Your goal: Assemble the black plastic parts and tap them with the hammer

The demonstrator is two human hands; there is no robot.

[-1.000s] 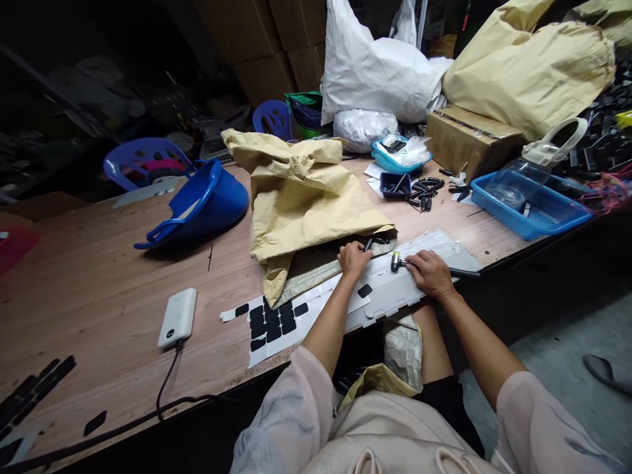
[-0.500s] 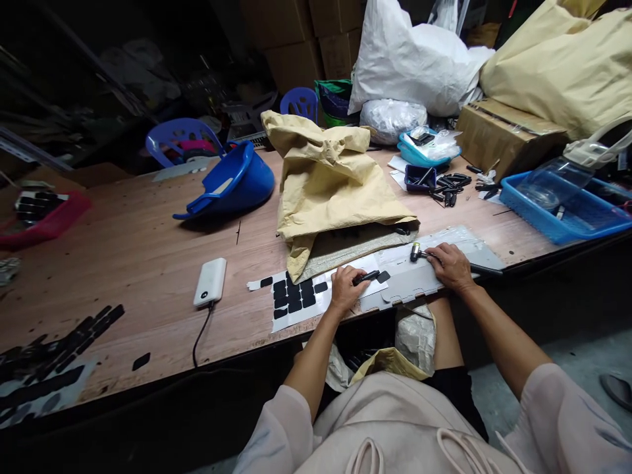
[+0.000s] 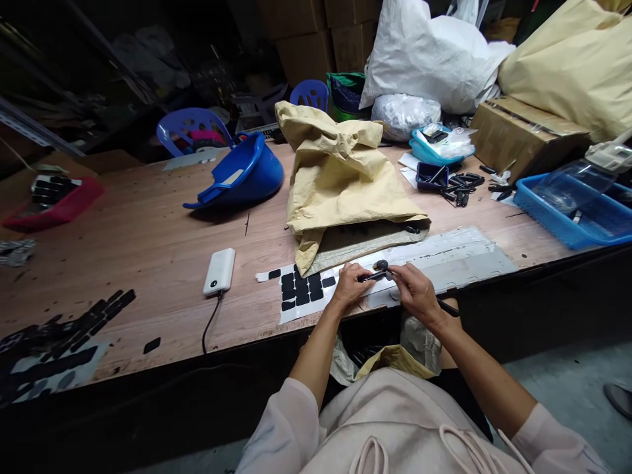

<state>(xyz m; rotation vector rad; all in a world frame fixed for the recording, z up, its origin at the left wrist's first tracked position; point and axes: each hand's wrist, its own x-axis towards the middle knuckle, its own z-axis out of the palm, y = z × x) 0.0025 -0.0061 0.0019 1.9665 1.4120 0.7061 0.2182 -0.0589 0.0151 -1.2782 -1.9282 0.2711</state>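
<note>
My left hand [image 3: 349,285] is closed on a small black strip-like part [image 3: 371,276] near the table's front edge. My right hand [image 3: 415,293] grips a small hammer [image 3: 382,266] by its dark handle, and the hammer's head sits right at the part. Both hands meet over a grey metal sheet [image 3: 444,258]. Just left of them lies a white backing sheet with several black pads [image 3: 301,293]. A yellow paper sack [image 3: 340,184] lies open-mouthed behind the hands.
A white power bank [image 3: 220,270] with a cable lies to the left. An overturned blue bucket [image 3: 239,178], a blue tray [image 3: 575,214], a cardboard box [image 3: 526,135], small black parts [image 3: 457,184] and white bags [image 3: 434,56] fill the back. Black strips [image 3: 54,345] lie at far left.
My right hand has brought the hammer leftward to meet my left hand, which pulled back from the sack's mouth with the black part. The camera view has shifted to the left.
</note>
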